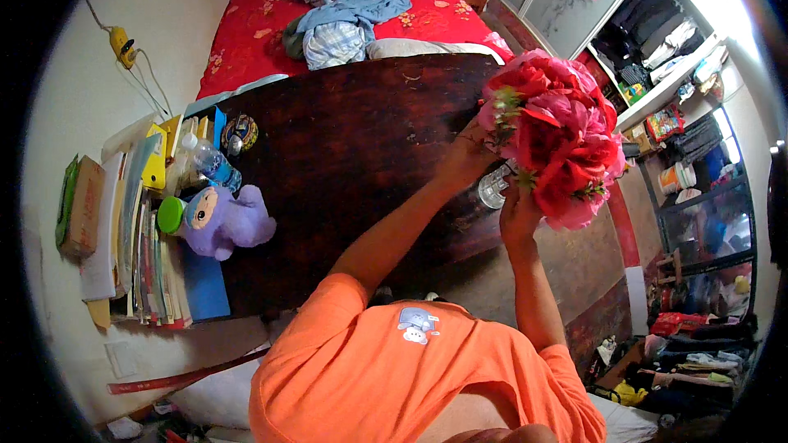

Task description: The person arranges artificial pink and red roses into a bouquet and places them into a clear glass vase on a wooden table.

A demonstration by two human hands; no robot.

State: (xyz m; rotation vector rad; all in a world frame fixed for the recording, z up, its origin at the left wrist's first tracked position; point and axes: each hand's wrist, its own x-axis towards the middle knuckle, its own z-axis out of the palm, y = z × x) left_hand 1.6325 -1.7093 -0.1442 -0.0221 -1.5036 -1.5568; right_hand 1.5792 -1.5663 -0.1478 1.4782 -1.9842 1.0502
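Note:
A large bunch of red and pink artificial flowers (pixel 569 141) is up in front of me, over the table's right end. Just under the blooms, my right hand (pixel 521 212) is closed around the lower part of the bunch. My left hand (pixel 473 157) reaches to the left side of the flowers, beside some green leaves; its fingers are largely hidden, so its grip cannot be made out. Between my two hands a clear glass vase (pixel 491 189) shows near the edge of the dark wooden table (pixel 345 135). The blooms cover whatever lies behind them.
At the table's left end are a purple plush toy (pixel 231 221), a green-lidded jar (pixel 172 215), a water bottle (pixel 215 163), a round tin (pixel 239 133) and a row of books (pixel 148 264). Beyond lies a bed with a red cover (pixel 425 3). Shelves (pixel 705 209) stand right.

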